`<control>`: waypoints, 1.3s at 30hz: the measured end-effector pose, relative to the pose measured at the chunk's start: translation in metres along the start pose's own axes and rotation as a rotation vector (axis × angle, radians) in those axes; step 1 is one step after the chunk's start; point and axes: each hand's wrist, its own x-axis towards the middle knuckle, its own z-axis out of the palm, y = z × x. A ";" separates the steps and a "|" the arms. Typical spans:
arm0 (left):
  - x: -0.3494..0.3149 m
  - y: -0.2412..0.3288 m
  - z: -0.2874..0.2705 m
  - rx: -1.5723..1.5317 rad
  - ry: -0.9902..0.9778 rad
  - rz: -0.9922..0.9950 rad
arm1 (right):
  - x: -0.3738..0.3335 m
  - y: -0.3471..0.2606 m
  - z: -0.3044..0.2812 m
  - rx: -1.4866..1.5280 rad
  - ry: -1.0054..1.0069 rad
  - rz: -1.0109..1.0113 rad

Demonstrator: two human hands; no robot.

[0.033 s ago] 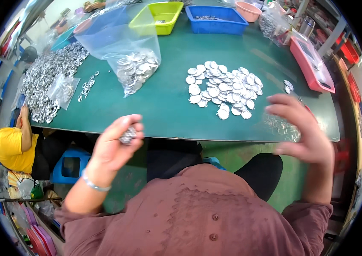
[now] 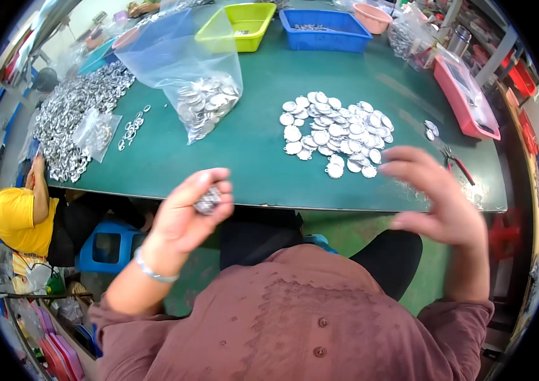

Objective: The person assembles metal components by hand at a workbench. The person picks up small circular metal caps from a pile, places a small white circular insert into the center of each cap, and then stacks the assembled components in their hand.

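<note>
My left hand (image 2: 190, 213) is curled above the table's front edge. Its fingers close round a small silver patterned metal piece (image 2: 208, 200), whose exact kind I cannot make out. To the right my right hand (image 2: 437, 197) hovers, slightly blurred, thumb and fingers spread with nothing between them. Just past its fingertips lies a pile of round silver medallions (image 2: 339, 130) with small loops. Red-handled pliers (image 2: 456, 166) rest beyond that hand. Small wire-like bits (image 2: 409, 190) lie partly hidden beneath it.
A clear bag of medallions (image 2: 206, 105) stands on the green table (image 2: 256, 171). Silver links (image 2: 79, 114) are heaped at left, near a person in yellow (image 2: 22, 216). Green (image 2: 244, 28) and blue (image 2: 326, 41) trays stand at the back, a pink tray (image 2: 466, 98) at right.
Both hands have moved closer together: my left to the right, still holding the metal piece, my right to the left, still spread. The pliers now show more fully.
</note>
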 end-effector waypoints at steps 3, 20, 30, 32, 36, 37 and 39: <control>0.023 -0.030 0.025 -0.125 -0.233 -0.044 | 0.026 -0.010 0.044 0.128 0.044 -0.111; 0.050 -0.069 0.059 -0.421 -0.312 -0.028 | 0.055 -0.017 0.128 -0.260 0.502 -0.367; 0.051 -0.071 0.060 -0.517 -0.321 -0.142 | 0.056 -0.005 0.127 -0.334 0.571 -0.384; 0.051 -0.070 0.061 -0.509 -0.335 -0.148 | 0.053 -0.005 0.125 -0.234 0.479 -0.351; 0.055 -0.072 0.055 -0.535 -0.381 -0.145 | 0.044 0.006 0.111 -0.189 0.537 -0.190; 0.055 -0.072 0.055 -0.554 -0.383 -0.148 | 0.042 0.009 0.109 -0.188 0.536 -0.190; 0.055 -0.072 0.055 -0.544 -0.376 -0.148 | 0.040 0.014 0.108 -0.178 0.569 -0.111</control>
